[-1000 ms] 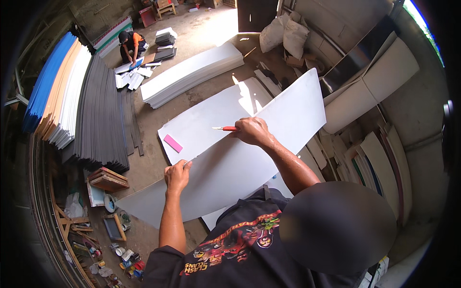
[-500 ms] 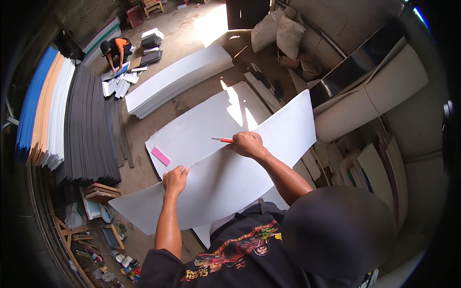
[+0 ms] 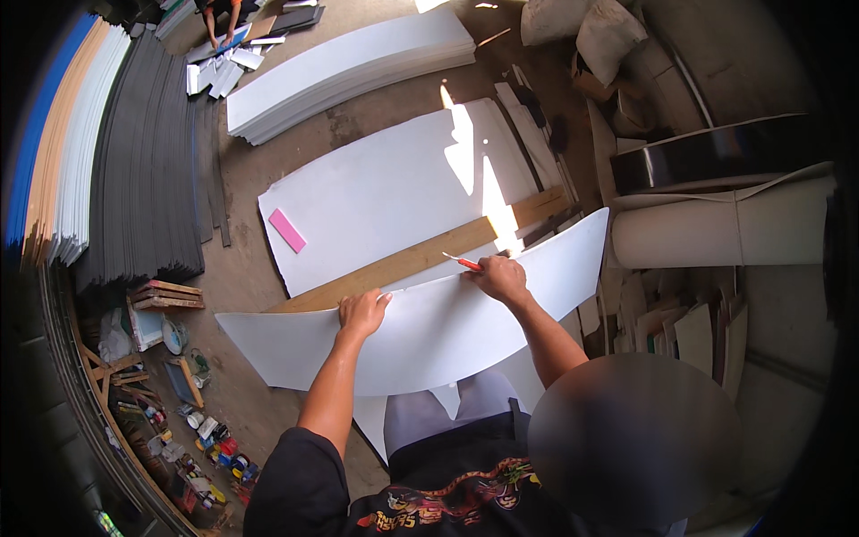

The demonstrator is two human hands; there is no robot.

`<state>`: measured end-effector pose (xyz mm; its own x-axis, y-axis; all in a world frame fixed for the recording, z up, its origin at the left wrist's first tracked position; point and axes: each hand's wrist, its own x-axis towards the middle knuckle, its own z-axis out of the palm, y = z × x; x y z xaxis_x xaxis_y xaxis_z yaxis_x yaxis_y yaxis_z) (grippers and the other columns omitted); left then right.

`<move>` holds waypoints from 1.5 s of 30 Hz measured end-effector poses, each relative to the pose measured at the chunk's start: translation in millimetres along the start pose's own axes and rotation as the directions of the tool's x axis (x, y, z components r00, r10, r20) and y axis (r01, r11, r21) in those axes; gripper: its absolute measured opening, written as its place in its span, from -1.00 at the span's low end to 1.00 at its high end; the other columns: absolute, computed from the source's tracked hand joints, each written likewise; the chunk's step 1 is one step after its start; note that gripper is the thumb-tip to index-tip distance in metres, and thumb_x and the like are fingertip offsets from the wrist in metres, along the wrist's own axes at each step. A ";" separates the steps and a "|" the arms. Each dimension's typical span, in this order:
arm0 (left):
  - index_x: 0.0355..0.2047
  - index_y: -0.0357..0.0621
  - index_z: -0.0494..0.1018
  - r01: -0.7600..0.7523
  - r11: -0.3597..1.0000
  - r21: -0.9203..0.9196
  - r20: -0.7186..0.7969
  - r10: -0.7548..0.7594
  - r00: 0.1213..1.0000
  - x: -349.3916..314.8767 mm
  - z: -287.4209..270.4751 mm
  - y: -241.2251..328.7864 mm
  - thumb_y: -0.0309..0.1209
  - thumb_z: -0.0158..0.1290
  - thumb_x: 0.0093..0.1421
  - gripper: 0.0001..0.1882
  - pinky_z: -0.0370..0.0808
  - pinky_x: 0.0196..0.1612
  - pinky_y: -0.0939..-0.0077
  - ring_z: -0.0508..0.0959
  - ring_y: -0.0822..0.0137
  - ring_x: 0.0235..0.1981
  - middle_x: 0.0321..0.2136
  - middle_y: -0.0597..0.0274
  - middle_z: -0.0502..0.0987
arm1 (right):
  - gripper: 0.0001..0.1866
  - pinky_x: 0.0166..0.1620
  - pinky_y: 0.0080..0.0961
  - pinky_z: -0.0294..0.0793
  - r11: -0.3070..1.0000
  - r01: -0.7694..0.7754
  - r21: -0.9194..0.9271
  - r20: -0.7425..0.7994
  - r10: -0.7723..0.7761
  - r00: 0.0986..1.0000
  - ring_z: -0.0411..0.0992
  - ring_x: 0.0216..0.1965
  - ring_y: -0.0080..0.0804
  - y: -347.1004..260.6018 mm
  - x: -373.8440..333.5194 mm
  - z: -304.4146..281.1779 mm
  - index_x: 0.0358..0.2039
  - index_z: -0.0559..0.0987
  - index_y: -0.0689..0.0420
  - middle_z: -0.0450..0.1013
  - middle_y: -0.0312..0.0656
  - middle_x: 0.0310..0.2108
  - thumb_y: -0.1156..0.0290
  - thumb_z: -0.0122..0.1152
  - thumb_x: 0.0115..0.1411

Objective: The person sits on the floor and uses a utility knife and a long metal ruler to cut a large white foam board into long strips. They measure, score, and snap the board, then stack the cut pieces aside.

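A long, thin white sheet (image 3: 429,345) is raised in front of me, its middle bowed down and its two ends curving up. My left hand (image 3: 361,313) is closed on its far edge, left of the middle. Farther right on the same edge is my right hand (image 3: 499,278), closed round a red-handled craft knife (image 3: 466,263) whose thin blade points left. Just beyond the raised sheet, a wooden plank (image 3: 385,272) lies across another large white sheet (image 3: 376,210) on the floor. A pink rectangular block (image 3: 287,231) rests on that sheet's left end.
Beyond lies a stack of white sheets (image 3: 349,76). Dark grey sheets (image 3: 148,161) stand at left, beside white, orange and blue ones. A large cream roll (image 3: 725,224) is at right. Paint containers (image 3: 215,438) crowd the lower left. A co-worker's hands (image 3: 224,40) handle offcuts at the far left.
The raised sheet has come nearer my body with both hands still on its edge, and the wooden plank now shows behind it. The whole view has also shifted.
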<state>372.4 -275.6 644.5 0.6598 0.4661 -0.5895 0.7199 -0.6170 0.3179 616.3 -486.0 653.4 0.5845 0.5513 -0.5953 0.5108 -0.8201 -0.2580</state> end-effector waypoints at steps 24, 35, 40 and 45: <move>0.00 -0.03 0.61 0.114 0.983 -0.144 0.102 -0.100 0.990 327.8 311.6 -189.9 0.11 -0.02 0.42 -0.49 0.53 0.05 0.00 0.65 -0.02 -0.05 -0.15 0.07 0.69 | -0.51 -0.08 -0.18 0.55 0.987 0.010 -0.160 -0.031 -0.015 0.999 0.62 -0.12 -0.14 52.2 347.4 334.5 -0.15 0.74 -0.02 0.67 -0.19 -0.24 -0.20 0.29 0.27; 0.02 -0.10 0.60 -0.076 0.992 0.104 -0.335 0.107 0.936 400.0 396.2 -286.5 0.02 0.14 0.33 -0.52 0.45 0.16 0.04 0.56 -0.04 0.04 -0.06 0.00 0.66 | -0.66 0.03 -0.14 0.54 0.960 0.276 -0.055 -0.351 -0.277 0.894 0.56 0.01 -0.13 98.7 424.9 434.6 0.04 0.68 -0.08 0.52 -0.22 0.03 0.05 0.20 0.40; 0.30 -0.07 0.33 -0.340 0.831 0.441 -0.384 0.517 0.766 350.0 442.3 -236.0 -0.02 0.29 0.22 -0.25 0.23 0.32 -0.04 0.29 -0.05 0.26 0.27 -0.08 0.32 | -0.68 -0.01 -0.10 0.61 0.987 0.157 0.025 -0.496 -0.124 0.859 0.58 0.00 -0.07 157.3 359.9 468.5 0.13 0.58 -0.22 0.41 -0.19 0.19 0.11 0.15 0.42; 0.54 0.01 -0.01 -0.583 0.616 0.530 0.265 0.533 0.803 242.9 514.5 -139.4 0.42 0.24 0.00 0.28 -0.06 0.36 -0.63 -0.17 -0.27 0.54 0.52 -0.23 -0.07 | -0.72 -0.03 -0.12 0.60 0.978 0.208 0.010 -0.559 -0.167 0.812 0.58 -0.07 -0.09 238.3 291.6 510.6 0.07 0.60 -0.15 0.47 -0.22 0.09 0.19 0.19 0.38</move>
<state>321.4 -402.6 74.9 0.8567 -0.1225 -0.5011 -0.0559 -0.9877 0.1460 586.6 -599.0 29.8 0.7417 0.6706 -0.0148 0.6151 -0.6889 -0.3834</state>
